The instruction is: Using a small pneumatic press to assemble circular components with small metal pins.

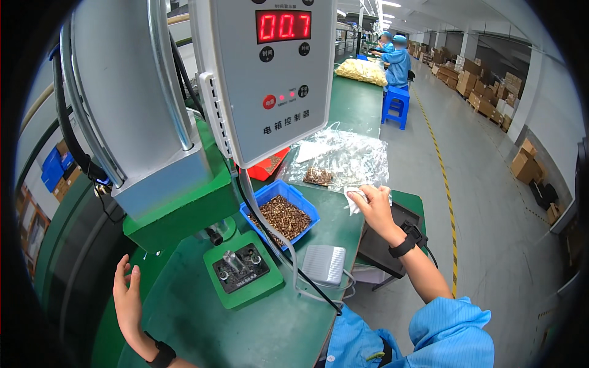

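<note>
My right hand (376,208) pinches a crumpled white wipe (354,200), paper or cloth, at the right edge of the green bench. Just beyond it lies a clear plastic bag (362,161) with a clump of small brownish metal parts (318,176) showing in it. My left hand (127,294) is raised at the lower left, fingers apart and holding nothing. It is left of the press's green base (270,290), where a black fixture plate (232,277) carries an upright metal piece. Between the hands stands a blue bin (311,213), holding many small brass-coloured parts (283,216).
A grey control box (270,70) with a red display hangs above the bench beside the press's large cylinder (116,73). A grey pedal-like block (324,265) and loose cables lie near the front edge. Farther back are a red tray (270,164), a yellowish bag (362,72) and seated co-workers (399,61).
</note>
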The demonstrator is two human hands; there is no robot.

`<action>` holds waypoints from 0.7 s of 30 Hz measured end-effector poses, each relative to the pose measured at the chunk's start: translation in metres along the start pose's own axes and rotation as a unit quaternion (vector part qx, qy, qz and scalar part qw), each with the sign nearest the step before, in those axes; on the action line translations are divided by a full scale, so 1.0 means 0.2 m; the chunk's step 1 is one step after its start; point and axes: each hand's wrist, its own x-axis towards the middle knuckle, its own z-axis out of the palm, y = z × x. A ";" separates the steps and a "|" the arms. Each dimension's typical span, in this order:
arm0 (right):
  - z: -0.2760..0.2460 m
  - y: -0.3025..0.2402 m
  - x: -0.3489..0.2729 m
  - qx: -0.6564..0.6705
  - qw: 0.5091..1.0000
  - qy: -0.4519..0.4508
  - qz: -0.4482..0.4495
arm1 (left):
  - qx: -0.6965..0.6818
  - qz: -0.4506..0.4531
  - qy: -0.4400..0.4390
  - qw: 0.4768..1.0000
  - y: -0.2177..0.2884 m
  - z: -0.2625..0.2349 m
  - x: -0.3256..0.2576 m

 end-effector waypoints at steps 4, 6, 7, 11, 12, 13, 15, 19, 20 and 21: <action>0.03 -0.01 -0.01 0.029 0.995 0.071 -0.069 | -0.001 0.001 -0.003 1.000 -0.01 0.00 0.00; 0.02 -0.02 -0.01 0.046 0.990 0.083 -0.102 | -0.002 0.000 -0.004 1.000 -0.01 0.00 0.00; 0.02 -0.02 -0.01 0.051 0.989 0.095 -0.104 | -0.002 0.000 -0.004 1.000 -0.01 0.00 0.00; -0.01 -0.02 -0.02 0.028 0.998 0.038 -0.034 | 0.020 -0.011 -0.003 1.000 0.04 0.01 -0.02; -0.01 -0.02 -0.02 0.028 0.998 0.038 -0.034 | 0.019 -0.010 -0.006 1.000 0.03 0.01 -0.02; -0.02 -0.02 -0.02 0.000 1.000 0.006 -0.022 | 0.018 -0.010 -0.009 1.000 0.03 0.01 -0.02; -0.01 -0.01 -0.02 -0.028 0.999 -0.026 -0.010 | 0.020 -0.014 -0.012 1.000 0.04 0.01 -0.02; 0.02 -0.01 -0.02 -0.035 0.986 0.091 -0.134 | 0.023 -0.016 -0.020 0.999 0.06 0.01 -0.04; 0.02 -0.02 -0.02 -0.032 0.977 0.120 -0.171 | 0.022 -0.016 -0.019 0.999 0.06 0.02 -0.04; 0.02 -0.01 -0.02 -0.031 0.977 0.120 -0.172 | 0.021 -0.014 -0.021 0.999 0.06 0.02 -0.03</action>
